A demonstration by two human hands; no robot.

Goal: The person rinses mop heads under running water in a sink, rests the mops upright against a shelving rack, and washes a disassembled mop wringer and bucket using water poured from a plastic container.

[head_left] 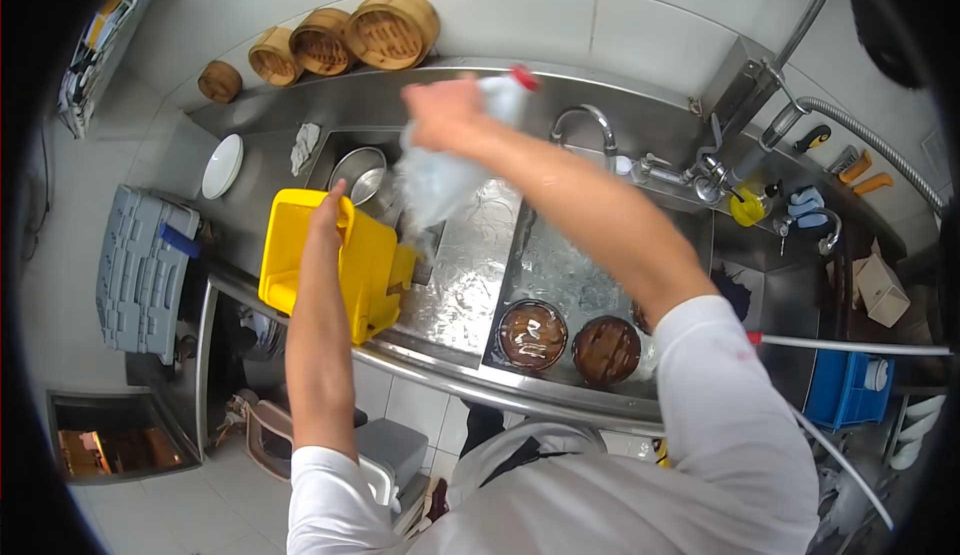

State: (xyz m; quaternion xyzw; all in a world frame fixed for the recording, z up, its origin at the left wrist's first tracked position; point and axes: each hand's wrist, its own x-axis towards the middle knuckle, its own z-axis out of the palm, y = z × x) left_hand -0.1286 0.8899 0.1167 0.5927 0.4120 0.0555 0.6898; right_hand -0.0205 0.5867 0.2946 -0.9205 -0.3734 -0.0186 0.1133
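My left hand (330, 217) is closed on the rim of a yellow plastic container (372, 277), which lies tilted at the sink's front edge. Higher up, my right hand (445, 113) grips a translucent plastic jug (452, 177) with a red cap (523, 78). The jug is slanted over the metal surface (470, 265), its cap end toward the wall; its lower end is blurred. A round metal pot (362, 177) sits behind the container. In the water-filled sink basin (570, 265), two round brown items (533, 335) (606, 349) lie near the front edge.
Several bamboo steamers (391, 30) line the back ledge. A curved faucet (586, 125) rises behind the basin. On the left are a white bowl (223, 167) and grey crates (142, 273). A blue basket (850, 389) stands at the right. A metal rail (500, 388) runs along the front.
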